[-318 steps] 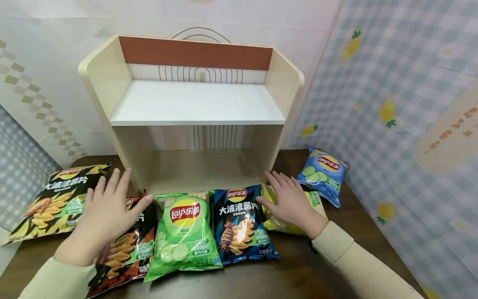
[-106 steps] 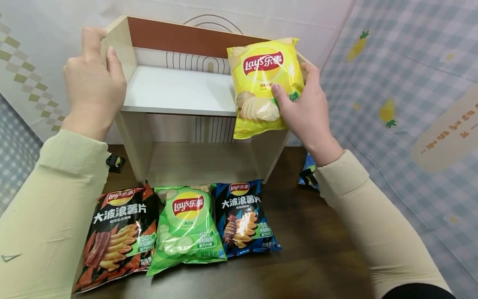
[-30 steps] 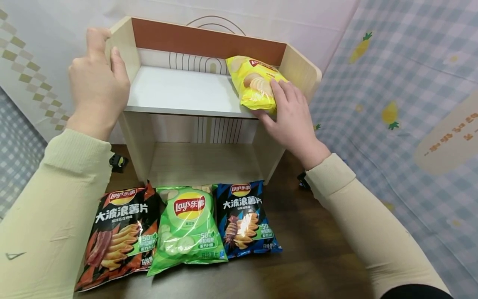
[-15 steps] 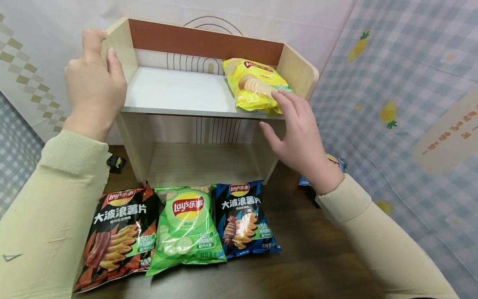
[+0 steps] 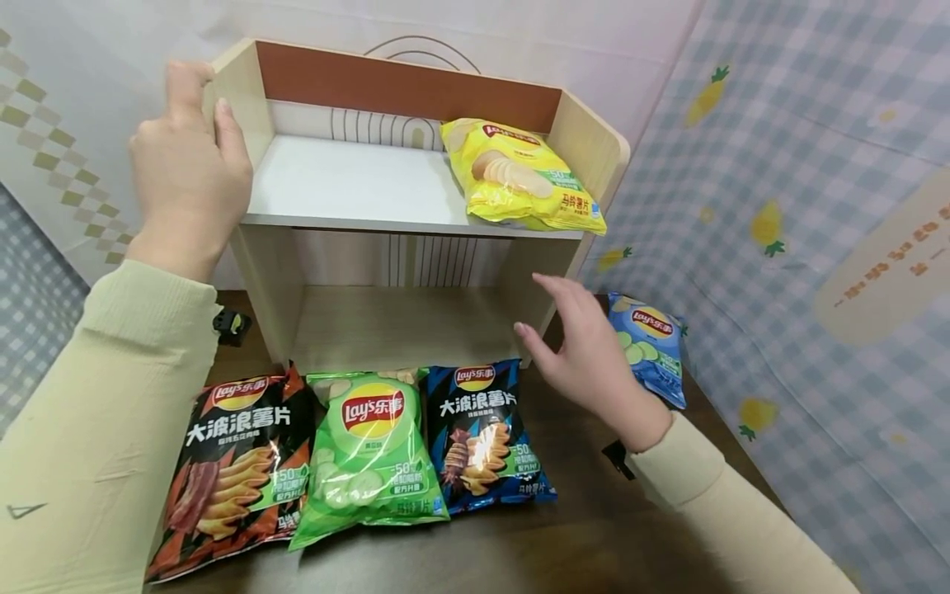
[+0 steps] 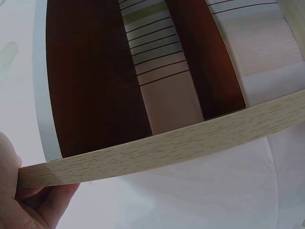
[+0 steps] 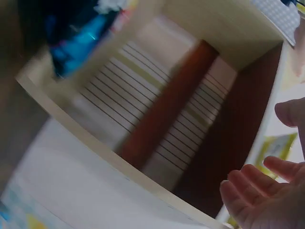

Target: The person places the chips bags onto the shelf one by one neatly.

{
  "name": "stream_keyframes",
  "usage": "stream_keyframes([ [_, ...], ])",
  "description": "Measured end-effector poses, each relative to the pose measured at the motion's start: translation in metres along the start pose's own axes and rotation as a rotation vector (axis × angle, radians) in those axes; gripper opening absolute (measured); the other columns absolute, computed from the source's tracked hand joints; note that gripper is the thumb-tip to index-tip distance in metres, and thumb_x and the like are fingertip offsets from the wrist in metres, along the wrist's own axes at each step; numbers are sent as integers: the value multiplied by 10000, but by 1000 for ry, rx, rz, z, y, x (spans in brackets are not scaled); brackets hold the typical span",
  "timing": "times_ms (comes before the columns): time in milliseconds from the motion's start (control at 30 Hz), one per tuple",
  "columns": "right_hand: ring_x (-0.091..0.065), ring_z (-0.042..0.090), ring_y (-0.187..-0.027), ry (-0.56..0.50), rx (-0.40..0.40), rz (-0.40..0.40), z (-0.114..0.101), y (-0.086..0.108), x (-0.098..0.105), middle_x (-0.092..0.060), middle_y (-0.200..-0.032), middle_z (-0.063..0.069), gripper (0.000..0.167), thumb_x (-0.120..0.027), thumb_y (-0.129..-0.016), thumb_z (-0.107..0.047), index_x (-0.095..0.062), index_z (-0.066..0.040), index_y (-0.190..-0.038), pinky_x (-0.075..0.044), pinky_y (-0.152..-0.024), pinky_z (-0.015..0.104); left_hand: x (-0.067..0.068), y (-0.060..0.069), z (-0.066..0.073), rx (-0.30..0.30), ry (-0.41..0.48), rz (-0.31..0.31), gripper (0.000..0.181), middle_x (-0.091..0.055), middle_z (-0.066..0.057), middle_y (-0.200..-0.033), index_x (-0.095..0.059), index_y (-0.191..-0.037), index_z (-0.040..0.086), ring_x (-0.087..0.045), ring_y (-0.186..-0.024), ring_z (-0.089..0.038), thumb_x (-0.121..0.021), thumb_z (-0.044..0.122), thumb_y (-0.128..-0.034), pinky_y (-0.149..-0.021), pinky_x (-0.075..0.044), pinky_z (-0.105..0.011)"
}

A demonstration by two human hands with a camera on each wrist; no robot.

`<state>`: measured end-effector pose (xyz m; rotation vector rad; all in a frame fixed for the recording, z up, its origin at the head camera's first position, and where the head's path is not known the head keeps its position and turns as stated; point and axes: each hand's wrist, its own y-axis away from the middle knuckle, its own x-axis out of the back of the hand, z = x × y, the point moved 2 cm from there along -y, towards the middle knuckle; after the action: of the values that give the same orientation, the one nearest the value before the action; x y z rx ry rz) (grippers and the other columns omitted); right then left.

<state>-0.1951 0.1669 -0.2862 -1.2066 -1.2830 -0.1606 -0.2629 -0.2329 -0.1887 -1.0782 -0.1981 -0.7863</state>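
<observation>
At the upper left, my left hand (image 5: 191, 169) grips the side panel of the wooden shelf (image 5: 236, 82); the left wrist view has the thumb and fingers on either side of that panel (image 6: 143, 155). My right hand (image 5: 586, 351) is in the air before the shelf's lower right side, fingers apart, holding nothing. On the white upper board lies a yellow bag of chips (image 5: 519, 177), leaning back at the right end with its lower edge over the front. The blue bag of chips (image 5: 649, 346) lies just beyond my right hand on the table.
In front of the shelf lie a black-and-red chip bag (image 5: 237, 470), a green chip bag (image 5: 371, 462) and a dark blue chip bag (image 5: 482, 437), side by side on the brown table (image 5: 519, 553). A checked cloth (image 5: 801, 206) hangs at the right.
The yellow bag went from the table up onto the upper board. My right hand released it and drew down, uncovering the blue bag. My left hand moved from above the bags to the shelf panel.
</observation>
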Motion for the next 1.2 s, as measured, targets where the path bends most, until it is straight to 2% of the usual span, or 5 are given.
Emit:
stream_keyframes([
  [133,-415,294,-1308,-24,-131,-157,6,16,-22,-447,-1425,125,711,-632,-917,-439,-364,-80,-1469,-366,-1028,484,-1,0,0,9,3,-7,420,-610,-374,-1040,-381,-1350,148,-564,-889,-580,-292,386,-1015,-728,-415,-609],
  [367,-412,376,-1305,-22,-448,-495,11,47,-57,-346,-1482,213,985,-508,-848,-714,-191,-86,-1537,-410,-975,530,-2,1,2,0,4,3,414,-607,-384,-1028,-386,-1342,141,-557,-889,-601,-300,379,-1014,-734,-403,-635],
  [533,-401,398,-1314,-42,-533,-663,11,66,-78,-285,-1514,241,1114,-527,-791,-769,-101,-76,-1552,-385,-1003,531,-3,1,1,-7,9,17,416,-616,-368,-1045,-397,-1342,148,-565,-903,-595,-304,385,-1013,-746,-406,-635],
  [733,-406,403,-1310,-92,-574,-724,7,73,-88,-251,-1527,250,1124,-567,-782,-750,-64,-113,-1560,-375,-1010,537,-2,1,0,-13,6,21,416,-618,-366,-1039,-396,-1341,146,-568,-894,-592,-301,386,-1014,-737,-410,-633],
  [1200,-342,378,-1358,-156,-635,-719,31,78,-79,-256,-1534,224,1106,-634,-796,-676,-99,-66,-1547,-326,-1042,554,-1,1,1,-18,5,21,414,-622,-361,-1040,-389,-1344,148,-569,-900,-586,-296,383,-1016,-750,-417,-627],
])
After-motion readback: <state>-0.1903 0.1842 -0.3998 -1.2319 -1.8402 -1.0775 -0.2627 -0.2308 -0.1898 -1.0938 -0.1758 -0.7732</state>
